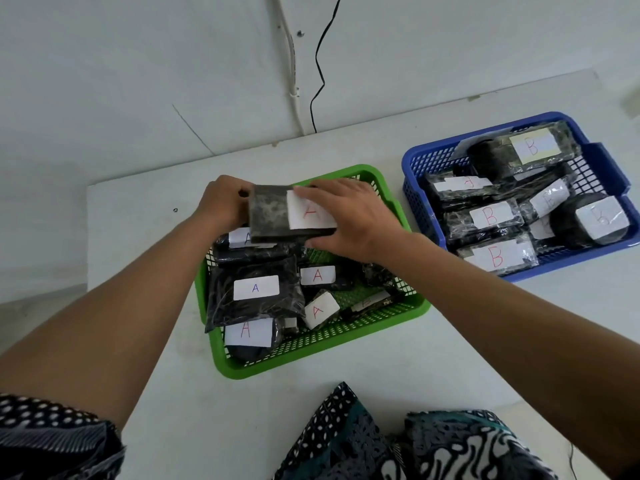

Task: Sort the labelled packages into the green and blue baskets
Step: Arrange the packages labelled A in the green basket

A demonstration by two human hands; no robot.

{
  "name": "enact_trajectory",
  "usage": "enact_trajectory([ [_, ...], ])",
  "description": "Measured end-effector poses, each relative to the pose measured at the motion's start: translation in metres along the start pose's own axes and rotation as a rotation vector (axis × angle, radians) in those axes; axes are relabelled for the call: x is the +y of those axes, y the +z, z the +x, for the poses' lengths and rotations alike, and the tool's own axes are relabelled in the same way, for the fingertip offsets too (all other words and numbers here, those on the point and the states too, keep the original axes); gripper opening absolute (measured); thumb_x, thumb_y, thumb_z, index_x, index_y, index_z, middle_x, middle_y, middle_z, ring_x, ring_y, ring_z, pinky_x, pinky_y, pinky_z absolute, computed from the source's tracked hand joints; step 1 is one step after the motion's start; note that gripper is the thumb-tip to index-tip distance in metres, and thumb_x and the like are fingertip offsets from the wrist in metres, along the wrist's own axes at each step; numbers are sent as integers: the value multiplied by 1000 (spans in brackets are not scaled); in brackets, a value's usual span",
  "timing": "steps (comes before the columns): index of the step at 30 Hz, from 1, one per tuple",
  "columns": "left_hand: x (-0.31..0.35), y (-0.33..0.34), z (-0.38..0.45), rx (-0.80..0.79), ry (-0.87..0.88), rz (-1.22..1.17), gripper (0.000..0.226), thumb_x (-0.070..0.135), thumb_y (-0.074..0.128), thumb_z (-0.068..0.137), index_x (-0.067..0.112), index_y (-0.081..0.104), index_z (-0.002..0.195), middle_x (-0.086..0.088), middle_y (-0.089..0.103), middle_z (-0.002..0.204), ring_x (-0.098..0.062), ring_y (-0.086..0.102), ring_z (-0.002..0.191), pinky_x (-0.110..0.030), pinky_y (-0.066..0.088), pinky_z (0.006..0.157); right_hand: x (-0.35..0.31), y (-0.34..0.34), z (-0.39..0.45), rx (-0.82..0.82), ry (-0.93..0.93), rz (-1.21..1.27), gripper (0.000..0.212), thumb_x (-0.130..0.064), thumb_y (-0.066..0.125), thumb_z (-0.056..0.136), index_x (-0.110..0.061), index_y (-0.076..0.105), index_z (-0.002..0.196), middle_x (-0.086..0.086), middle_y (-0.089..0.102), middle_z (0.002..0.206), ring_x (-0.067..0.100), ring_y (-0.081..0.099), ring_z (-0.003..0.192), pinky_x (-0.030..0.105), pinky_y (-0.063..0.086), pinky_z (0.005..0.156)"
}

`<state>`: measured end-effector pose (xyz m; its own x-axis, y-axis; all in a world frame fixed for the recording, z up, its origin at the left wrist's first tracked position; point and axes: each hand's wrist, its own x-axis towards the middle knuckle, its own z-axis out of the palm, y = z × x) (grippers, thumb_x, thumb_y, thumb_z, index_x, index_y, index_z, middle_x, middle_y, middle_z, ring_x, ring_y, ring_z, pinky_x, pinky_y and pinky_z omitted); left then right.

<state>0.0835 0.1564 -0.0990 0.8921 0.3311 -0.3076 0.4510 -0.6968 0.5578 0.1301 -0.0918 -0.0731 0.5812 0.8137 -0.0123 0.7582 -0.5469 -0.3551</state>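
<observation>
At the far left of the frame a patterned sleeve (52, 441) covers the upper arm, and the bare forearm runs up toward the centre. The left hand (221, 206) sits just left of centre, its fingers curled round the left edge of a flat dark package (268, 216) and gripping it. That package is held over the far end of the green basket (311, 344), and a white label with a red A (310, 213) faces up on its right half.

The green basket stands on the white counter (145, 237) in the middle of the frame. Inside it lie more dark packages with A labels: a large bag with a blue A (256, 288) at the left, a round one with a red A (246, 330) at the near left corner, and two smaller ones (318, 275) toward the centre.

The right hand (349, 220) lies on the held package's right side, fingers fairly straight across the top of the label and thumb pressed under the near edge, pinching it.

At the upper right stands the blue basket (415, 178), well apart from the green one, filled with dark packages labelled B (491, 216). Patterned cloth (398, 441) fills the bottom centre and right.
</observation>
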Motion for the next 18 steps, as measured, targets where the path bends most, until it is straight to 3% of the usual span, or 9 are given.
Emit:
enact_trajectory([
  [3,-4,-11,3,-82,-42,26,16,16,69,88,22,80,98,1,72,92,-13,59,84,-15,38,59,-16,7,0,-19,-52,39,85,-51,69,83,-30,30,156,5,37,158,28,32,145,46,13,122],
  [5,-10,-18,4,-137,-75,-51,13,35,78,83,30,80,95,9,73,95,-12,61,89,-22,45,67,-16,10,-5,-44,-99,14,82,-49,66,84,-32,30,155,2,34,158,24,28,147,50,11,123],
  [8,-15,-22,4,-157,-105,-84,28,57,78,74,35,80,91,12,70,107,-14,59,104,-30,45,84,-11,18,-16,-109,-171,-85,82,-49,62,87,-33,24,157,4,24,164,22,17,152,55,3,123],
  [14,-15,-14,-2,-84,-107,-112,29,60,77,73,37,79,92,3,72,119,-12,60,108,-28,46,87,-39,43,-16,-83,-216,-91,76,-41,53,93,-29,17,159,10,3,168,23,0,154,58,0,122],
  [18,-12,-12,-6,-47,-107,-125,33,58,77,74,34,80,96,3,73,116,-13,62,110,-27,47,87,-45,50,-14,-30,-235,-115,73,-39,46,92,-24,19,159,10,5,168,25,0,155,60,4,121],
])
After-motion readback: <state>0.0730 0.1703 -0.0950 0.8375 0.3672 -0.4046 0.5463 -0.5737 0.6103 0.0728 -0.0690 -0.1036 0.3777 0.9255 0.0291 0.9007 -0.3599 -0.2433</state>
